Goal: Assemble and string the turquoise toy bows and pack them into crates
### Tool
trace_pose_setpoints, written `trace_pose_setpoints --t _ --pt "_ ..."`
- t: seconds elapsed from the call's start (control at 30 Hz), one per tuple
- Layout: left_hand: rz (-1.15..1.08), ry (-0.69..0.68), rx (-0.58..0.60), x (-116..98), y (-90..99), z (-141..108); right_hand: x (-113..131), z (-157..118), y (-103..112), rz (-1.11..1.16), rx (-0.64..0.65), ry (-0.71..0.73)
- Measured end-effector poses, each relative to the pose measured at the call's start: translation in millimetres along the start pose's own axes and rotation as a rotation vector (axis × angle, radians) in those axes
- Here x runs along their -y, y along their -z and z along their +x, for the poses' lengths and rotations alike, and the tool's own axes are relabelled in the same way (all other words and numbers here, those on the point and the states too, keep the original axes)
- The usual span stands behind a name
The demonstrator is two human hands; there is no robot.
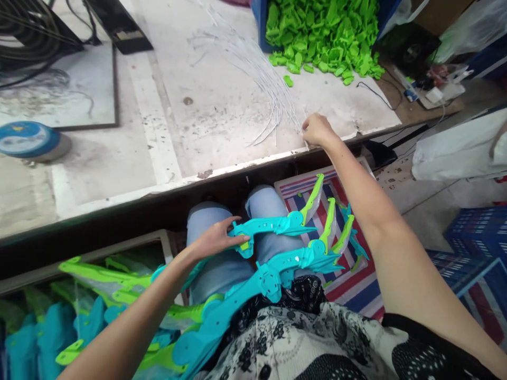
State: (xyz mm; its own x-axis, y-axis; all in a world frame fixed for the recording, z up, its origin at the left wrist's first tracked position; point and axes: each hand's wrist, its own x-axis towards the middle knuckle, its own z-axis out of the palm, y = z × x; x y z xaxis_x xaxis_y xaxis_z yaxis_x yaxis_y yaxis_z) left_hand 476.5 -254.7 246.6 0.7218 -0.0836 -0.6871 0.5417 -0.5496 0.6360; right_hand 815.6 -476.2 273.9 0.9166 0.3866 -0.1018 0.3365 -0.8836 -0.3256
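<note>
Across my lap lie jointed teal and lime-green plastic parts, which look like the limbs of a toy. My left hand is closed around the end of the upper teal part, above my thigh. At the table's front edge my right hand has its fingers pinched together at the near end of a bundle of thin white strands. One strand passes by the fingertips; the pinch itself is partly hidden. From the hand the bundle fans out up and left over the tabletop.
A blue crate spills small green plastic pieces onto the worn white table. A round blue-lidded container stands at left. More teal and green parts fill a bin at lower left. Striped cloth lies below right.
</note>
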Motion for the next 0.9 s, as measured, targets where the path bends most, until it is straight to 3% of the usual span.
trace_pose_setpoints --t 0.13,0.2,0.3,0.37,0.43,0.53,0.63,0.77,0.9 --pt "0.055 -0.013 -0.064 2 1.8 0 -9 12 -12 0.012 -0.036 0.018" --pt "0.049 -0.061 -0.168 -7 2.3 2 -13 17 -20 0.074 -0.066 0.049" --pt "-0.024 -0.224 -0.347 -41 0.1 10 -22 24 -24 0.235 -0.117 0.097" --pt "-0.105 -0.324 -0.338 -72 -5.5 22 -31 25 -19 0.334 -0.132 0.090" --pt "-0.233 -0.345 -0.249 -103 -15.8 41 -38 17 -6 0.397 -0.143 0.045" --pt "-0.540 -0.203 -0.165 -141 -38.4 78 -42 -17 15 0.489 -0.166 -0.053" --pt "-0.818 0.021 -0.132 -165 -60.7 114 -44 -72 23 0.650 -0.144 -0.112" --pt "-0.932 0.109 -0.052 -182 -77.7 141 -54 -137 2 0.747 -0.185 -0.149" --pt "-0.987 0.115 0.004 -187 -84.0 152 -64 -159 -25 0.686 -0.246 -0.143"
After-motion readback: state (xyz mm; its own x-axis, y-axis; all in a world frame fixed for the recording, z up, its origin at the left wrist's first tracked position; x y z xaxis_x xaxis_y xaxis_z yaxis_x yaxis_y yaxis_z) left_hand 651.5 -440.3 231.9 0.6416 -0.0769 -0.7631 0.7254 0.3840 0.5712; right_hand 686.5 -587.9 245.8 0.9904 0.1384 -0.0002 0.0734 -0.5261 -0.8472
